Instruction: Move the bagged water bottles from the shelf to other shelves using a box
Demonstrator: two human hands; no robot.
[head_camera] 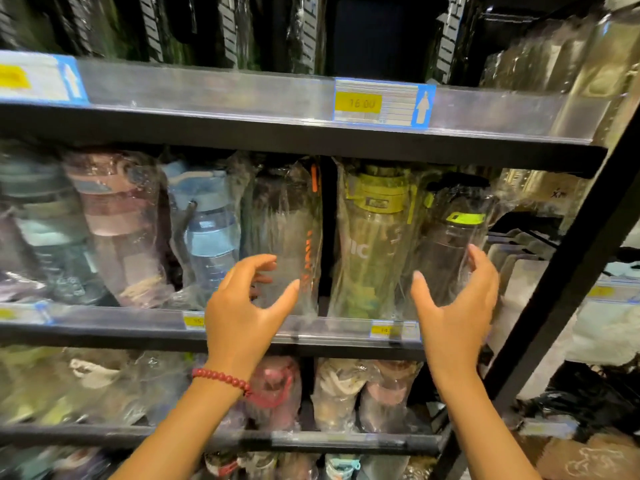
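**Both hands reaching at the bagged bottles on the middle shelf**

The left hand (247, 299) is hanging in front of the middle shelf (104, 327) with its fingers spread and loosely bent, thumb pointing right, holding nothing; its fingertips are lying just at the plastic of the orange-trimmed bottle (287, 233), though whether they are touching it is hard to tell. A red bead bracelet (221, 377) is sitting on that wrist. The right hand (457, 303) is standing opposite, palm facing left, fingers straight and apart, gripping nothing. Its fingers are lying against the right side of the dark bottle with the lime cap (450, 251), and its thumb is pointing up in front of that bottle's bag.

Between the two hands, the olive-capped bottle (374, 237) is standing upright in its clear bag, just beside the dark one. A black upright divider is separating it from the orange-trimmed bottle. Further left on the same shelf, a blue bottle (207, 230), a pink bottle (121, 223) and a grey-green bottle (41, 220) are leaning in their bags, blurred.

Yellow price tags are sitting in the shelf's clear front strip. The upper shelf (242, 95) is carrying a blue-edged label (382, 102) and dark bagged goods. The shelf below is holding more bagged bottles (346, 393), pink and beige.
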